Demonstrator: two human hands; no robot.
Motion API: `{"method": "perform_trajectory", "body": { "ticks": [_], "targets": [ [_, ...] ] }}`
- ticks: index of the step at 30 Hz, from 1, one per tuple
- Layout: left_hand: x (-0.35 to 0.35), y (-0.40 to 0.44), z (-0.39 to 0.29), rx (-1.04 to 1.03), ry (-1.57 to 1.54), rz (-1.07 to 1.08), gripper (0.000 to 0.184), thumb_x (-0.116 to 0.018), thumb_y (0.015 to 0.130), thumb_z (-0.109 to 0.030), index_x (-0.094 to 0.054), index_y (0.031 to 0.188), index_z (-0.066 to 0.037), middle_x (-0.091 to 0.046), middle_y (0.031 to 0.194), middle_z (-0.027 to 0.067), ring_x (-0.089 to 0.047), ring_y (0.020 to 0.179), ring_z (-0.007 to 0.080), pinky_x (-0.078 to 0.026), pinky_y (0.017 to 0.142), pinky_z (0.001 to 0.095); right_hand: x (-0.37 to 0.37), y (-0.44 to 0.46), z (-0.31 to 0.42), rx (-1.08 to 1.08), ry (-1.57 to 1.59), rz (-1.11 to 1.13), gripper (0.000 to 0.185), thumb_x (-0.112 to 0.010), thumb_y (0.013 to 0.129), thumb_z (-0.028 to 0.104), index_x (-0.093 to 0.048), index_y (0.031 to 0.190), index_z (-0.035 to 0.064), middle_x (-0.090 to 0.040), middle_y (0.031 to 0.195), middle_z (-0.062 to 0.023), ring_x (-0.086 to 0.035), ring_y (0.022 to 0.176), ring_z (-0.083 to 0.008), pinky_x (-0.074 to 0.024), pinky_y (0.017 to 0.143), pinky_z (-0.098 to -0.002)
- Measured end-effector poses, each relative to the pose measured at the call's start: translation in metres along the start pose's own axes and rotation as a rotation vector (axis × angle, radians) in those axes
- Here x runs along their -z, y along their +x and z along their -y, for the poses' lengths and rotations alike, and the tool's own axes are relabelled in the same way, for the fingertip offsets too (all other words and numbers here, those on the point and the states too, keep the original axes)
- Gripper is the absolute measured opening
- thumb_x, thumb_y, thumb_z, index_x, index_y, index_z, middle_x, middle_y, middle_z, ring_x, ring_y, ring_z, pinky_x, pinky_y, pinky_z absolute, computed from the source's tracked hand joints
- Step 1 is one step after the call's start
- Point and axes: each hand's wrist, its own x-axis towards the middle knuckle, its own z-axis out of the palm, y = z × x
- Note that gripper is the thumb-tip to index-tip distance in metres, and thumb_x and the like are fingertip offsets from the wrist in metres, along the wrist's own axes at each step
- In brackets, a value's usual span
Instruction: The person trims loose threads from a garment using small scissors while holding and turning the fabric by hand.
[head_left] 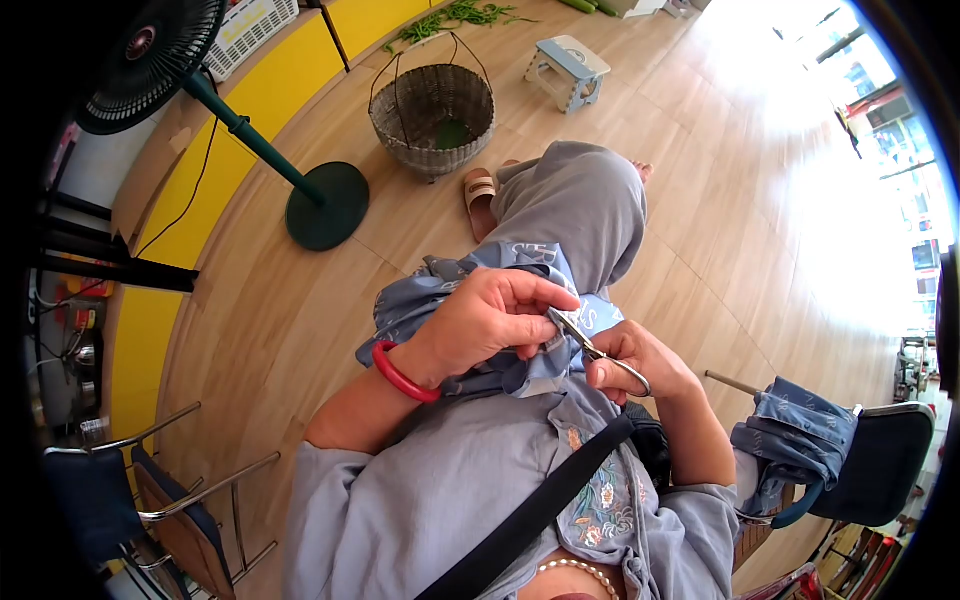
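Note:
My left hand (485, 315), with a red bangle (403, 375) at its wrist, pinches a blue cloth (415, 295) printed with white letters. The cloth lies bunched over my lap. Metal scissors (590, 347) are gripped in my right hand (645, 362), their handle loop around the fingers and thumb. Their blades point up and left, reaching the cloth beside my left fingertips. Whether the blades are apart, I cannot make out.
A green standing fan (325, 200) and a woven basket (433, 110) stand ahead on the left. Beyond them are a small step stool (568, 70) and green vegetables (450, 22). More blue cloth (798, 435) hangs on a chair (880, 465) at right. Metal-framed chairs (175, 510) stand at left.

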Motion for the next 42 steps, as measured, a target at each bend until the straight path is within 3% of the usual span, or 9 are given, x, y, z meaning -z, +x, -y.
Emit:
{"method": "perform_trajectory", "body": {
  "ticks": [8,13,16,18,22,24,28,31,42],
  "targets": [
    [-0.001,0.001,0.001,-0.014,0.011,0.047,0.043,-0.057,0.081,0.005,-0.052,0.124,0.001,-0.063,0.091,0.0047,-0.056,0.072,0.0055,-0.045,0.062,0.0185,-0.007,-0.008,0.020,0.205,0.090,-0.224,0.055,-0.070,0.075,0.055,-0.053,0.059,0.0050,-0.050,0.048,0.0019,-0.047,0.043,-0.0054,-0.0331,0.039,-0.0210],
    [-0.006,0.003,0.002,-0.145,0.019,0.038,0.068,-0.053,0.078,0.009,-0.030,0.141,-0.005,-0.059,0.089,0.0037,-0.053,0.076,0.0050,-0.044,0.065,0.0197,0.006,0.006,0.028,0.582,-0.067,-0.403,0.031,-0.079,0.068,0.006,-0.049,0.076,0.0042,-0.066,0.086,-0.0057,-0.056,0.080,-0.0099,-0.0465,0.069,-0.0267],
    [0.001,0.004,0.006,-0.143,0.083,0.073,0.080,-0.052,0.077,0.010,-0.016,0.146,-0.009,-0.057,0.088,0.0034,-0.054,0.078,0.0063,-0.044,0.067,0.0207,0.001,0.016,0.047,0.609,-0.335,-0.432,0.029,-0.075,0.067,0.002,-0.049,0.079,0.0024,-0.066,0.092,-0.0056,-0.057,0.079,-0.0136,-0.0470,0.073,-0.0290],
    [0.003,0.004,0.008,-0.165,0.106,0.077,0.085,-0.051,0.079,0.011,-0.006,0.148,-0.012,-0.057,0.114,0.0096,-0.055,0.091,0.0071,-0.043,0.074,0.0206,0.004,0.023,0.054,0.566,-0.499,-0.392,0.031,-0.075,0.065,0.001,-0.046,0.079,0.0031,-0.065,0.108,-0.0115,-0.059,0.083,-0.0188,-0.0477,0.075,-0.0339],
    [0.004,0.002,0.005,-0.172,0.076,0.067,0.084,-0.051,0.079,0.012,-0.007,0.147,-0.011,-0.055,0.118,0.0105,-0.054,0.091,0.0071,-0.043,0.073,0.0207,0.002,0.037,0.054,0.621,-0.789,-0.327,0.030,-0.072,0.065,0.001,-0.057,0.091,0.0015,-0.064,0.096,-0.0099,-0.059,0.077,-0.0254,-0.0477,0.069,-0.0327],
    [0.006,0.003,0.009,-0.150,0.085,0.011,0.083,-0.061,0.077,0.004,-0.015,0.145,-0.008,-0.054,0.088,0.0032,-0.050,0.073,0.0059,-0.043,0.066,0.0206,0.000,0.038,0.051,0.478,-0.668,-0.410,0.026,-0.073,0.065,0.002,-0.057,0.087,0.0022,-0.063,0.087,-0.0088,-0.059,0.072,-0.0245,-0.0478,0.067,-0.0326],
    [0.000,-0.006,0.007,-0.232,0.391,-0.110,0.082,-0.071,0.073,-0.005,-0.025,0.141,-0.007,-0.054,0.094,0.0064,-0.051,0.070,0.0099,-0.045,0.066,0.0233,0.003,0.040,0.043,0.363,-0.499,-0.409,0.027,-0.072,0.070,0.002,-0.046,0.074,0.0058,-0.059,0.072,-0.0033,-0.051,0.062,-0.0094,-0.0419,0.057,-0.0242],
    [-0.014,-0.003,0.010,-0.731,1.042,-0.484,0.065,-0.076,0.064,-0.008,-0.045,0.121,-0.005,-0.051,0.103,0.0152,-0.057,0.082,0.0295,-0.049,0.070,0.0362,-0.003,0.042,0.042,0.267,-0.179,-0.409,0.030,-0.071,0.072,0.001,-0.041,0.071,0.0078,-0.056,0.073,0.0000,-0.046,0.064,-0.0050,-0.0380,0.055,-0.0209],
    [-0.005,-0.011,0.019,-0.625,0.937,-0.451,0.012,-0.067,0.073,0.001,-0.057,0.079,0.000,-0.053,0.091,0.0074,-0.049,0.065,0.0119,-0.038,0.052,0.0231,-0.003,0.043,0.026,0.371,-0.031,-0.376,0.021,-0.069,0.077,0.005,-0.047,0.077,0.0037,-0.059,0.078,-0.0005,-0.046,0.070,-0.0059,-0.0421,0.063,-0.0234]
  ]
}}
